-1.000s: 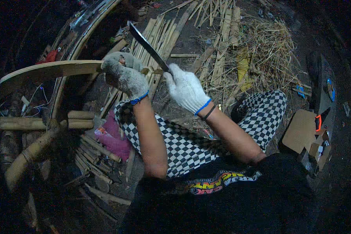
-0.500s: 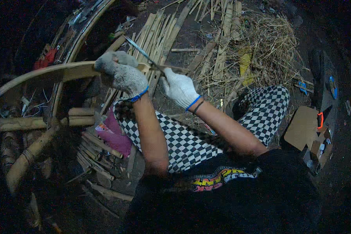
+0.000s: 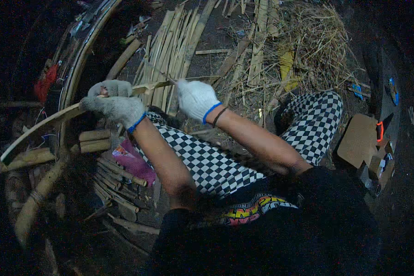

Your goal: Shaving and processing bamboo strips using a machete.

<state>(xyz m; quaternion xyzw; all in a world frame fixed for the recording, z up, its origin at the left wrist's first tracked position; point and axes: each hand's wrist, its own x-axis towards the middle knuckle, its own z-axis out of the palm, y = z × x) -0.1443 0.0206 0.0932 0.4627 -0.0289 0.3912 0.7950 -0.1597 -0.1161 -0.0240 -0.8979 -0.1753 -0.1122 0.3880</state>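
My left hand point(image 3: 115, 105), in a worn greyish work glove, is closed around a long pale bamboo strip point(image 3: 50, 119). The strip bows down to the far left and runs on past the glove to the right, with a notched, raised spot just beyond the fingers. My right hand point(image 3: 198, 99), in a white glove with a blue cuff, is closed on a knife point(image 3: 162, 72). Its handle is hidden in the fist, and the thin blade, smeared by motion, points up and left over the strip. Whether the blade touches the bamboo I cannot tell.
Split bamboo slats point(image 3: 170, 46) lie ahead, beside a heap of shavings point(image 3: 319, 46). Thick bamboo poles point(image 3: 94, 141) and cut pieces point(image 3: 117, 184) are on the left. At right are a cardboard piece point(image 3: 355, 140) and an orange handle point(image 3: 380, 131). My checkered legs point(image 3: 207, 161) are folded below.
Both hands have moved left, the left hand also lower, carrying the bamboo strip. The knife blade, sharp and raised before, is now blurred and nearer the strip.
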